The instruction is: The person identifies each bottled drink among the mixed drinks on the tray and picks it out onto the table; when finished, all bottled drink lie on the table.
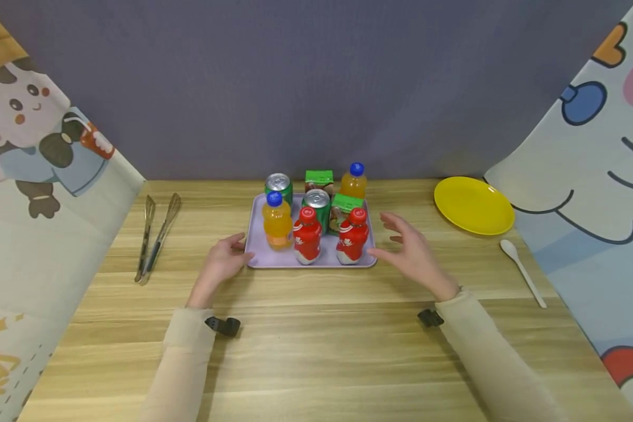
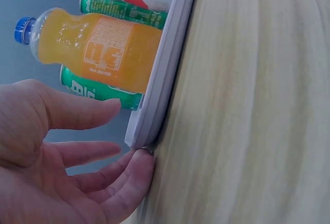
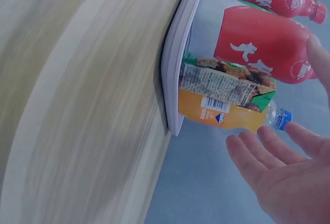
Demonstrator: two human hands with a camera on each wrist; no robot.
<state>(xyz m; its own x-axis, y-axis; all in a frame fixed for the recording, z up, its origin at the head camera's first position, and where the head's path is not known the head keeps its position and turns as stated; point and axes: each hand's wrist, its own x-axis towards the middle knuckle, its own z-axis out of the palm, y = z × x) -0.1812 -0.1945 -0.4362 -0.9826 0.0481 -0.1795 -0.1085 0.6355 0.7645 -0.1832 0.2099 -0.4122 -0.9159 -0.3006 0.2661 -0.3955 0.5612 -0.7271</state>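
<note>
A light purple tray [image 1: 257,234] holds two red bottles [image 1: 307,239], two orange drink bottles [image 1: 278,225] with blue caps, two green cans [image 1: 317,200] and two green-topped drink cartons [image 1: 346,205]. At the tray's left end is my left hand [image 1: 224,258]. Its fingertips [image 2: 139,170] touch the outer edge at a corner, low by the tabletop, while the thumb is extended above them. My right hand [image 1: 414,255] is beside the tray's right end, fingers spread and gripping nothing. In the right wrist view its fingers [image 3: 268,149] are apart from the tray.
Two metal whisk-like utensils [image 1: 160,237] lie on the wooden table [image 1: 316,351] at the left. A yellow plate [image 1: 473,205] and a white spoon [image 1: 522,272] lie at the right. Behind the table stands a grey partition [image 1: 306,88], with printed cloths on both sides.
</note>
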